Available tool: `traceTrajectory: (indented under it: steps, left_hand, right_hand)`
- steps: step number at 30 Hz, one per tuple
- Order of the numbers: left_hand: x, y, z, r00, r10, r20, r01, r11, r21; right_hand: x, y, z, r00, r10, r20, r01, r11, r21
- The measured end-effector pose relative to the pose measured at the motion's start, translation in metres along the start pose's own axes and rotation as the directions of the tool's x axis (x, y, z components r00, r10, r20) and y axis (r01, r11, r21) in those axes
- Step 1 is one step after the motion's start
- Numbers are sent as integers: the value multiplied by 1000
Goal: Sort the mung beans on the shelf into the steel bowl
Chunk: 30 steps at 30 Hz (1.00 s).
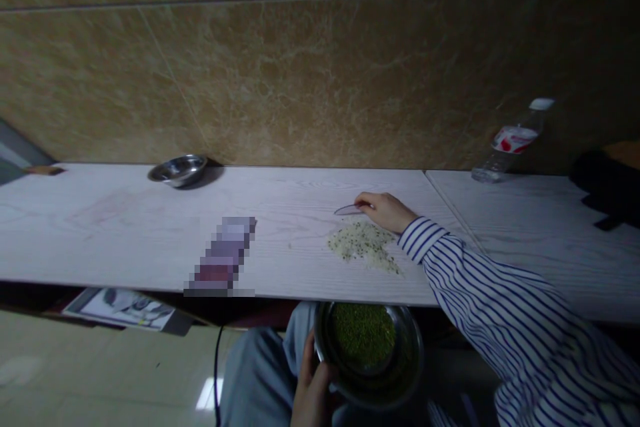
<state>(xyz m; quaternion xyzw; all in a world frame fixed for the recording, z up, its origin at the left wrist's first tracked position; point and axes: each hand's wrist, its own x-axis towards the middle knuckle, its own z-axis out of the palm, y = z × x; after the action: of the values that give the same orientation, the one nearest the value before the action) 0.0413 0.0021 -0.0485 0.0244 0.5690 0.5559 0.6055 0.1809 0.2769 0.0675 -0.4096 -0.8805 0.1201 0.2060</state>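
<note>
My right hand [384, 209] is closed on a thin, pale scraper-like piece with a dark edge [346, 210], held low over the tabletop. Just in front of it, white rice grains mixed with green beans [361, 242] lie spread in a loose patch. Below the table's front edge, my left hand [316, 380] grips the rim of a metal bowl [411, 373] at its left side, thumb on the rim. Small green beans [364, 337], which look like mung beans, fill much of the bowl. The bowl sits over my lap, partly under the table edge.
A shallow metal bowl [181, 172] stands near the wall at the left. A blurred-out flat object [220, 257] lies left of the grains. At the back right, a clear plastic bottle [511, 140] stands near a dark item [603, 183]. Papers [123, 307] rest on a shelf below.
</note>
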Motion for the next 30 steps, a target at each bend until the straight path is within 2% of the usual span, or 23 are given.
traceTrajectory:
  steps: [8,15,30]
  left_hand:
    - [-6,-1,8,999,27,28,-26,999,-27]
    - [-22,9,17,994,49,98,-47,999,-19]
    - [-32,4,14,979,55,198,-44,997,-62]
  right_hand:
    - [-28,-6,-10,997,-42,59,41,999,17]
    - [-48,-11,-17,996,-73,48,72,997,17]
    - [-83,-33,-27,997,-66,47,69,996,-59]
